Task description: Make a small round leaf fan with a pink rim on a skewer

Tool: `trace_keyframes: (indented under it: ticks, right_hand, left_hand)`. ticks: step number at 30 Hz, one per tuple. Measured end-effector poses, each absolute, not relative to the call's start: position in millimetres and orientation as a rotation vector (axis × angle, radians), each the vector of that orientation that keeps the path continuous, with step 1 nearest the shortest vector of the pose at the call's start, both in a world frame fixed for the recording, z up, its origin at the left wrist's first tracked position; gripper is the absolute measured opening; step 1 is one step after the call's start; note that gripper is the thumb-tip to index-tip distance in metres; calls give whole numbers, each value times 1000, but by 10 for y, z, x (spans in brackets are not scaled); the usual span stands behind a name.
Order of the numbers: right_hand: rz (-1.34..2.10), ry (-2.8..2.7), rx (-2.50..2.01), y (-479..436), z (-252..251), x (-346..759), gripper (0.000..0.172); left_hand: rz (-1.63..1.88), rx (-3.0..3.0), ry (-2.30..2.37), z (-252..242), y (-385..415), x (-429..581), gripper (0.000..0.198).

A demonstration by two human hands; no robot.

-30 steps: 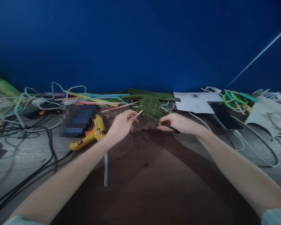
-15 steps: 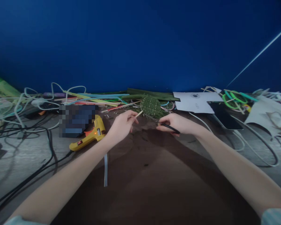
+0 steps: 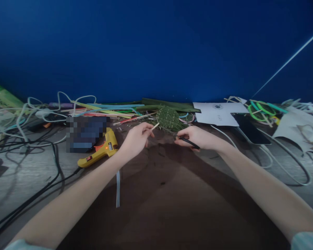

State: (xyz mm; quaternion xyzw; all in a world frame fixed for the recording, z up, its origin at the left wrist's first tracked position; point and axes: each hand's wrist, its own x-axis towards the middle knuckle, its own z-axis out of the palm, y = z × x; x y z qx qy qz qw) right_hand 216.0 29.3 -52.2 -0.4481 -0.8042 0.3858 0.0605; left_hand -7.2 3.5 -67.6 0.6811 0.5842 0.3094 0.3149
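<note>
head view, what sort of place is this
Probably a craft workspace: there's a yellow glue gun, a pile of loose coloured strips, and a round green piece between the hands.

No lettering is legible, even on the white card (image 3: 216,114).

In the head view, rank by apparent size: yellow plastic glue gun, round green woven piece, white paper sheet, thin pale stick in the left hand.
1. White paper sheet
2. Yellow glue gun
3. Green woven piece
4. Thin pale stick, visible part
</note>
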Motion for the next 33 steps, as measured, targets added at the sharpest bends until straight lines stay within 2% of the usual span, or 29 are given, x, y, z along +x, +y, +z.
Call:
trace_keyframes:
  ticks: [22, 33]
  right_hand:
    - [1078, -2463, -1349, 269, -528, 2123, 30]
    - [1215, -2458, -1381, 318, -545, 2160, 32]
  left_hand:
    - [803, 1794, 1547, -710, 45, -65, 15]
    - [875, 1804, 1635, -666, 161, -214, 18]
